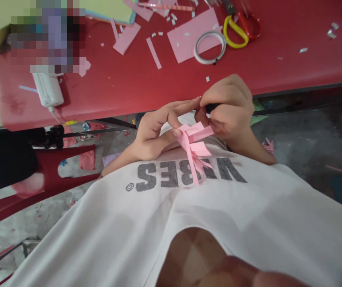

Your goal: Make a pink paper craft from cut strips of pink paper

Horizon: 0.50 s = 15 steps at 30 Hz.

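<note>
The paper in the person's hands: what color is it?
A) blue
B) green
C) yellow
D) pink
D. The folded paper strips held between the left hand and the right hand are pink.

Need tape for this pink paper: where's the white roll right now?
In the head view, the white tape roll sits on the red table, overlapping a pink paper sheet, just left of the yellow-handled scissors.
</note>
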Tool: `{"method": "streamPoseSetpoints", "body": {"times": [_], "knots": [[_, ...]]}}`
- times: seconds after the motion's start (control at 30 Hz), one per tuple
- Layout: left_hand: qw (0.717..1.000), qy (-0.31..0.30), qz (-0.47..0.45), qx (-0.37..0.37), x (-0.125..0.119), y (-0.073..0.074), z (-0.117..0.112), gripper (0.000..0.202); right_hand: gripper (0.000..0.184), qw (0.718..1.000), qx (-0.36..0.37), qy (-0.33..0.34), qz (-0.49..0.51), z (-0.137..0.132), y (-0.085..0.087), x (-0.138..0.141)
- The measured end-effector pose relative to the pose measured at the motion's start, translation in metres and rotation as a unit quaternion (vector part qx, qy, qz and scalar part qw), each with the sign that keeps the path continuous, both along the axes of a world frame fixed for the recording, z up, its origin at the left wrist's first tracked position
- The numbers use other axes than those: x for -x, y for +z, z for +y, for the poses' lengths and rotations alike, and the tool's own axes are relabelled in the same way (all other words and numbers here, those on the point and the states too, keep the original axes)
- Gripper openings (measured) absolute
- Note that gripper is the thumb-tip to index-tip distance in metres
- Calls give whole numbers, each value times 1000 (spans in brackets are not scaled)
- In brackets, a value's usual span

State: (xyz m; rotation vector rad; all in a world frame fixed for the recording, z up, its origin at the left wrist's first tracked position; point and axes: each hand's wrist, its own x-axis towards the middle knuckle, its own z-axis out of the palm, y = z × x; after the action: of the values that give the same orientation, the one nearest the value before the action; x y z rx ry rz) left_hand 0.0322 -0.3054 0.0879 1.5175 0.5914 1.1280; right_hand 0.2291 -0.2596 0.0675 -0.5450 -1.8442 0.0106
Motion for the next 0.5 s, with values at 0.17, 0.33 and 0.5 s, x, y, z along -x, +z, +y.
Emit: {"method": "streamPoseSetpoints", "body": {"times": [0.17, 0.33, 0.5], "knots": [[999, -8, 31, -22, 3, 1, 2, 17, 27, 999, 6, -7, -47, 5, -3, -4], [999, -5, 35, -9, 2, 7, -1, 16, 27, 998, -13, -7, -67, 9, 0, -7], [999, 9, 29, 16, 0, 10, -3, 17, 27, 997, 3, -6, -74, 7, 2, -7]]}}
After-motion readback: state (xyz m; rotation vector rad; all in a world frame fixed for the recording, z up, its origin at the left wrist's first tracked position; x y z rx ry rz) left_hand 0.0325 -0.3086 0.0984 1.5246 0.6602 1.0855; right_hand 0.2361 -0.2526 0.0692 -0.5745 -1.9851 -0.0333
